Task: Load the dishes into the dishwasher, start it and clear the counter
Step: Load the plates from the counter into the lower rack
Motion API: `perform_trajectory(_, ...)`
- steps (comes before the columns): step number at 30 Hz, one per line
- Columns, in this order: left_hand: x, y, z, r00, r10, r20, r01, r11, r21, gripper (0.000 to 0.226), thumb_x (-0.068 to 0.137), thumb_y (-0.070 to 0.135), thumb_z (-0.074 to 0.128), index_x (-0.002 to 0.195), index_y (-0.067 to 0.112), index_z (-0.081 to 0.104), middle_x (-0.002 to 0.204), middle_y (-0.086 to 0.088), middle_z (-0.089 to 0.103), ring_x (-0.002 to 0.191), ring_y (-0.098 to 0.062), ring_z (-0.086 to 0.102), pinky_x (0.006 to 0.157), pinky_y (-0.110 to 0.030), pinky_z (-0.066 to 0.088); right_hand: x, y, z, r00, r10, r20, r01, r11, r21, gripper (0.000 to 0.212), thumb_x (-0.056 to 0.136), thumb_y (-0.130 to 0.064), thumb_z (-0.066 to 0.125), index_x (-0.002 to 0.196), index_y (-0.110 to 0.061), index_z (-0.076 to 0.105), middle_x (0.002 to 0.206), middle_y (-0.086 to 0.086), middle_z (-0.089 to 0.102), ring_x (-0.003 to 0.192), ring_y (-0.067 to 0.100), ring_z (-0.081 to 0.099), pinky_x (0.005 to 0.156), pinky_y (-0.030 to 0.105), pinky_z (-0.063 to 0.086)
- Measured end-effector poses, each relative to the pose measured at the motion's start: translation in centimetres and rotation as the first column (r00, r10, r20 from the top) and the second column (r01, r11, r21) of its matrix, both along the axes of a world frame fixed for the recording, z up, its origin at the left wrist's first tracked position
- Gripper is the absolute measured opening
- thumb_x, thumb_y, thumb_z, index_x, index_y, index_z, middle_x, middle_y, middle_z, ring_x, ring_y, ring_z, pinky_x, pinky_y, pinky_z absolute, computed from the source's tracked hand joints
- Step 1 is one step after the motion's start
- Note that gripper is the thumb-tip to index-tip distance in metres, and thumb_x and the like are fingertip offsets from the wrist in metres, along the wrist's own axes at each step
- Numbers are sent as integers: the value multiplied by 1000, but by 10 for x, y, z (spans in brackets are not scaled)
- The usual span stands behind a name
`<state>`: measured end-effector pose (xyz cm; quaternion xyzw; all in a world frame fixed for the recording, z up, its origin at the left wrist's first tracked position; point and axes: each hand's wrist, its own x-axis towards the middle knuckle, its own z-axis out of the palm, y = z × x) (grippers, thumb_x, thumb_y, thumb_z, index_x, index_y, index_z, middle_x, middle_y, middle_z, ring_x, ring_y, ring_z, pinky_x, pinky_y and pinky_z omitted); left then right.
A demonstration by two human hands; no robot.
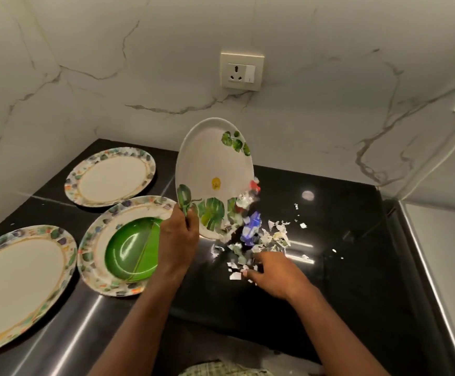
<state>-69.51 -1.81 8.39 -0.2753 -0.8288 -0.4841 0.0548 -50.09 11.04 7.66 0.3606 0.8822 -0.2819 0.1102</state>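
The left hand (178, 237) gripped the lower rim of the leaf-printed plate (212, 169), which stood tilted steeply on edge near the middle of the black worktop (356, 240). Torn scraps (250, 234) spilled from its lower right edge toward 4 o'clock. The right hand (272, 272) lay loosely spread, palm down, on the scraps, gripping nothing. At 9 o'clock a green bowl (131, 251) sat in a patterned plate (98, 240); two more patterned plates lay at 10 and 8 o'clock.

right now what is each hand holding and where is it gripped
The left hand grips the leaf-print plate at its lower left rim, tilted up. The right hand holds nothing, lying among paper scraps.
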Motion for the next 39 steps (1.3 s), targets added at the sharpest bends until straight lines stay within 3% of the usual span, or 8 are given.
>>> perform_trajectory(8, 36, 18, 9, 973, -41, -226, 27, 998, -63, 9, 104, 6, 55, 99, 1, 60, 63, -15, 63, 49, -33, 59, 49, -29, 36, 36, 17, 6, 999, -21, -48, 23, 999, 42, 54, 95, -55, 65, 141, -27, 58, 137, 0, 65, 123, 20, 62, 103, 42, 52)
perform_trajectory(13, 43, 7, 9, 982, 154, -106, -155, 988, 6, 19, 105, 7, 55, 89, -3, 59, 62, -2, 52, 47, -19, 45, 51, -24, 22, 37, 20, 9, 985, -17, -173, 33, 995, 94, 56, 99, -49, 62, 148, -23, 51, 144, 0, 60, 126, 18, 60, 107, 40, 49)
perform_trajectory(19, 45, -15, 17, 939, 321, 123, -337, 929, 155, 30, 108, 23, 54, 84, 5, 55, 64, -4, 65, 51, -6, 64, 50, -17, 41, 24, 12, 1, 935, 106, -339, -86, 994, 75, 67, 103, -43, 57, 162, -27, 31, 168, -3, 30, 154, 15, 28, 126, 36, 27)
perform_trajectory(25, 54, -32, 19, 912, 309, 271, -376, 893, 247, 34, 109, 28, 52, 90, 1, 59, 60, -8, 65, 45, -7, 62, 47, -19, 47, -12, -12, 1, 732, 399, -552, -294, 916, 272, 80, 104, -54, 48, 166, -22, 9, 174, -2, 2, 160, 10, 0, 130, 36, 15)
perform_trajectory(28, 68, -31, 17, 924, 289, 248, -353, 895, 271, 30, 109, 24, 52, 90, 2, 60, 57, -6, 63, 43, -8, 61, 45, -17, 46, -26, -24, 6, 703, 613, -360, -443, 774, 452, 83, 104, -68, 31, 165, -29, -9, 171, -2, -24, 157, 18, -22, 130, 50, 3)
perform_trajectory(32, 73, -34, 13, 949, 242, 204, -293, 914, 280, 23, 107, 28, 52, 86, 21, 57, 58, 3, 62, 44, -10, 62, 45, -23, 49, -32, -15, -5, 879, 439, -187, -305, 818, 488, 96, 92, -85, 1, 166, -23, -5, 164, 2, -39, 151, 26, -37, 126, 58, -7)
perform_trajectory(36, 74, -34, 13, 929, 272, 250, -340, 893, 294, 29, 108, 21, 54, 78, 21, 54, 54, -1, 59, 43, -11, 60, 44, -23, 48, -33, -4, -1, 872, 350, -343, -234, 912, 336, 107, 91, -87, 25, 162, -22, -22, 165, 5, -38, 153, 24, -33, 127, 51, -10)
perform_trajectory(39, 76, -29, 13, 937, 245, 250, -315, 902, 296, 28, 108, 20, 53, 80, 20, 55, 56, -4, 61, 44, -8, 59, 47, -19, 47, -34, -7, 1, 836, 502, -220, -365, 810, 458, 102, 90, -88, 20, 165, -26, -13, 165, 2, -38, 152, 22, -36, 127, 54, -10)
